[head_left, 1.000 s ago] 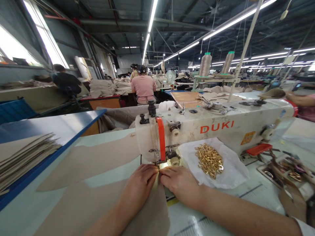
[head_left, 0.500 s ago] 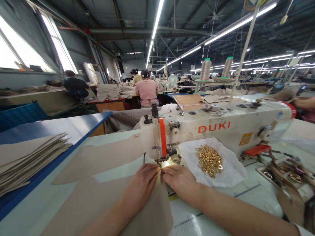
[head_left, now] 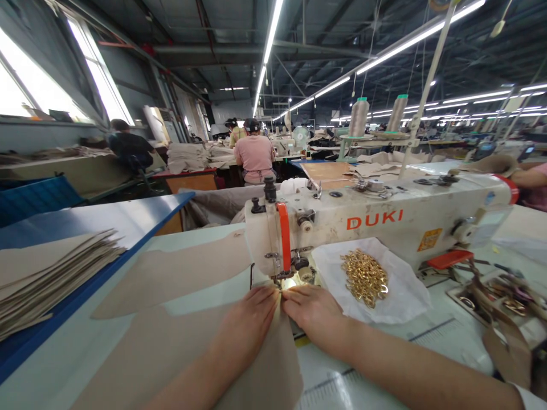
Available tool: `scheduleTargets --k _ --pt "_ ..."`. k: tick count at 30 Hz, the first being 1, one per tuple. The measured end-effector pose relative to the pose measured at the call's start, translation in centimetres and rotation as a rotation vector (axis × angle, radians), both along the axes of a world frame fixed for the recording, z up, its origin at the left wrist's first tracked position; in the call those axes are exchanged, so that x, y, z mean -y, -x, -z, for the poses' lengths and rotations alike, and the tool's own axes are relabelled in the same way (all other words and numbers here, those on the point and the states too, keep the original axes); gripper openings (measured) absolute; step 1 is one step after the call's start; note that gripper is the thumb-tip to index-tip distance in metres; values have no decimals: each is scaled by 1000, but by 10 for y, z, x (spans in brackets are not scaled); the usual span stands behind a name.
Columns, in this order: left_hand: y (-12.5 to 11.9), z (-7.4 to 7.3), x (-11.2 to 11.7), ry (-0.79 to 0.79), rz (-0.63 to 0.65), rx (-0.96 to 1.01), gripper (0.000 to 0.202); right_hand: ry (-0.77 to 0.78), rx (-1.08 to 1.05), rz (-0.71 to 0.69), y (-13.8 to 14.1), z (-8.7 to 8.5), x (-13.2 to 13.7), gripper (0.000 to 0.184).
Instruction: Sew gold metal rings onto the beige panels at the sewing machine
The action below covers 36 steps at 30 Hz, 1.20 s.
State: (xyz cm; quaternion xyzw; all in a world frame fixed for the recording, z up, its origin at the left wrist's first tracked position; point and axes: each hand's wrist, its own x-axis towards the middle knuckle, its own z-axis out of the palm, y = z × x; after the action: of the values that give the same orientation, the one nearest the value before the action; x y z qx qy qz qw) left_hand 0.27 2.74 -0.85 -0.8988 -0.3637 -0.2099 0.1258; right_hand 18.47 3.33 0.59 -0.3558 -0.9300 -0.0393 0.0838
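A white DUKI sewing machine (head_left: pixel 376 219) stands on the pale table (head_left: pixel 51 364) in front of me. A beige fabric piece (head_left: pixel 162 353) lies under its presser foot (head_left: pixel 285 277). My left hand (head_left: pixel 248 324) and my right hand (head_left: pixel 314 313) lie side by side on the fabric just before the foot, fingers pressed together on a raised fold of the cloth between them. A second beige piece (head_left: pixel 179 270) lies behind, to the left of the machine head.
A heap of gold metal rings (head_left: pixel 364 277) sits on white paper right of my hands. Stacked beige pieces (head_left: pixel 47 273) lie on a blue-edged table at left. Straps and hardware (head_left: pixel 504 302) clutter the right. Other people sit at machines beyond, one in pink (head_left: pixel 255 156).
My hands and the fabric stay at the presser foot. The view has shifted slightly, mostly between the first two frames; the hands look a little lower in the frame.
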Motion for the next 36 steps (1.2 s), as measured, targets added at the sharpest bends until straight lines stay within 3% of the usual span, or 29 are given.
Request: scheduleTargets --k 13,27,36 --pt "1 7 1 114 -53 51 37 -77 2 -75 -2 8 2 6" --pt "-4 -2 -3 -11 -72 -10 39 -26 50 -57 -1 0 -3 13" --pt "-5 -3 -1 1 -82 42 37 -16 59 -89 -3 -3 -3 11"
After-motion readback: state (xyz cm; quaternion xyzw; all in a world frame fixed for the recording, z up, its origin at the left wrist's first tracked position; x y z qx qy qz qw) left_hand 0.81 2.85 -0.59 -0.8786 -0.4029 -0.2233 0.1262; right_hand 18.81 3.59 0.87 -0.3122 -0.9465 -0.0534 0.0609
